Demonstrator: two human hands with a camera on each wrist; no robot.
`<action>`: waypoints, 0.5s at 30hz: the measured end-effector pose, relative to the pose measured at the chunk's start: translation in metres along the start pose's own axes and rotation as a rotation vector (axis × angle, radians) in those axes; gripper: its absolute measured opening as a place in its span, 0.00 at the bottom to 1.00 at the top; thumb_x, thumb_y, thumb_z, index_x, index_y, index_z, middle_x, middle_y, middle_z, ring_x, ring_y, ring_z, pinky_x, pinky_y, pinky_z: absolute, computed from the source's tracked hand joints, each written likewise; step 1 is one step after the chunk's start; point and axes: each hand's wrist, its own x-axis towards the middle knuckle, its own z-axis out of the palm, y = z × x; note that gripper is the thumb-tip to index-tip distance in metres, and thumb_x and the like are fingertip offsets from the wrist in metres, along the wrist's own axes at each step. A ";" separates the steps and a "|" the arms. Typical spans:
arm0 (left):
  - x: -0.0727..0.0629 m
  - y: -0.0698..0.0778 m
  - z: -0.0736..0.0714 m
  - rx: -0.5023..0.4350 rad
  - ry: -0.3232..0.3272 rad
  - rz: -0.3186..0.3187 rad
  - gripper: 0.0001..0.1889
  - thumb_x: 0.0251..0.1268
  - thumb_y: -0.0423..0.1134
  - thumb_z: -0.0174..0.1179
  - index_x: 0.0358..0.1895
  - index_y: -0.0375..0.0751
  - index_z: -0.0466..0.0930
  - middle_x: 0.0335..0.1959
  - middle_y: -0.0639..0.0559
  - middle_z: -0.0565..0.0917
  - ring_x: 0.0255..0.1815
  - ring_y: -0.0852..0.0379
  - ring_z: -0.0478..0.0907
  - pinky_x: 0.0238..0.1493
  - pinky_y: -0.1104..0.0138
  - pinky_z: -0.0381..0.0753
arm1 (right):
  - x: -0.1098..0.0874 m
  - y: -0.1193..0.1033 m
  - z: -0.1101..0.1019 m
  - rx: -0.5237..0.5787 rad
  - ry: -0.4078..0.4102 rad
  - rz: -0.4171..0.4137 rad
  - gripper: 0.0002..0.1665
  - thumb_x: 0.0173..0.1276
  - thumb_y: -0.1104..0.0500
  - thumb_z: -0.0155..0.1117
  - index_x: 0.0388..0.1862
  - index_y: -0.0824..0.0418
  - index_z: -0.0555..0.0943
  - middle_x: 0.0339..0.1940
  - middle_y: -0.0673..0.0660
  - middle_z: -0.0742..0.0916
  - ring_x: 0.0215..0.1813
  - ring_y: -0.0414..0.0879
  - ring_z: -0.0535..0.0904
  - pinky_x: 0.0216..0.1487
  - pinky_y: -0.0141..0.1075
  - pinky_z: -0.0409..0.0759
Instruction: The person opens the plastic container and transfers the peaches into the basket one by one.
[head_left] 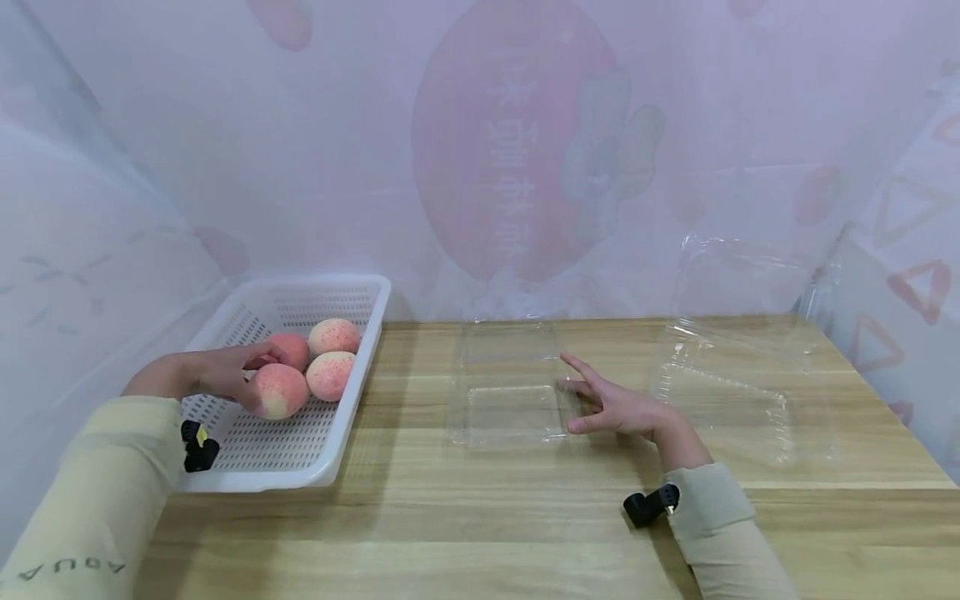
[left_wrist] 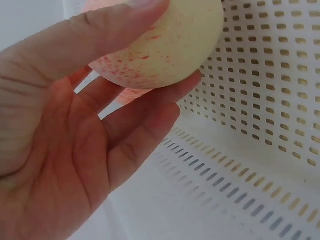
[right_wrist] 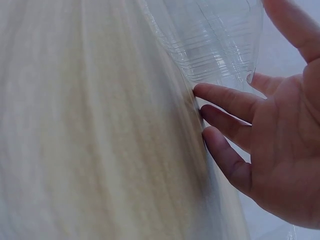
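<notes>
My left hand [head_left: 221, 372] reaches into a white plastic basket [head_left: 330, 454] and holds a pink and cream peach [head_left: 279, 392] between thumb and fingers. In the left wrist view, the thumb lies over the peach [left_wrist: 175, 55] and fingers pass beneath it. Three other peaches lie close by: a redder one [head_left: 291, 350] behind it and two speckled ones, one farther back [head_left: 334, 335] and one in front [head_left: 331, 377]. With fingers spread, my right hand [head_left: 615, 407] is at the right edge of a clear plastic container [head_left: 513, 417]; in the right wrist view its fingertips appear to touch the plastic.
Another clear plastic container [head_left: 723, 408], with a raised lid [head_left: 738, 279], stands at the right on the wooden table [head_left: 480, 525]. A pale printed sheet [head_left: 322, 167] hangs behind the table, with similar sheeting at both sides.
</notes>
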 end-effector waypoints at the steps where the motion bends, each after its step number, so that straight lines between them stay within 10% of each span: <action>1: 0.000 0.000 0.000 0.001 0.004 -0.004 0.44 0.47 0.33 0.72 0.68 0.38 0.56 0.71 0.24 0.57 0.65 0.34 0.67 0.57 0.48 0.79 | 0.000 0.000 0.000 0.004 0.000 -0.003 0.65 0.67 0.59 0.69 0.82 0.43 0.30 0.81 0.71 0.54 0.82 0.68 0.40 0.77 0.65 0.46; 15: 0.000 -0.010 0.010 -0.048 -0.036 -0.117 0.61 0.51 0.41 0.74 0.78 0.32 0.35 0.76 0.23 0.46 0.73 0.25 0.52 0.66 0.38 0.69 | 0.002 -0.001 0.001 0.007 -0.015 -0.021 0.65 0.66 0.59 0.69 0.82 0.43 0.30 0.80 0.71 0.54 0.82 0.67 0.41 0.76 0.65 0.48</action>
